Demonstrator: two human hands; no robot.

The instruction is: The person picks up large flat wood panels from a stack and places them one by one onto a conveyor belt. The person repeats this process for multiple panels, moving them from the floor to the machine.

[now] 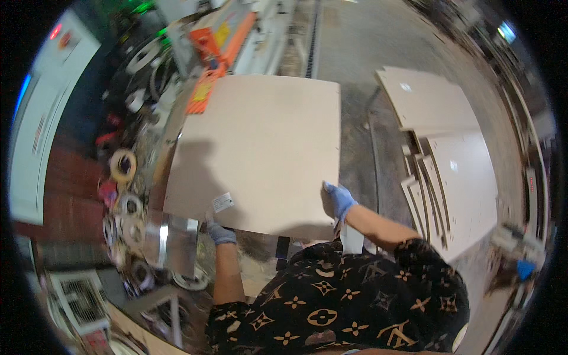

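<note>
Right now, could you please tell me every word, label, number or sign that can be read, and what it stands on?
White label on the large board: too small to read.
White stickers on the boards at right: too small.
Yellow labels on the orange machine part: too blurred.
Marks on the white cabinet: too blurred.
Dark top: monogram lettering among gold motifs, not copied here.

Wht label (222, 202) on panel (266, 136), txt illegible
</note>
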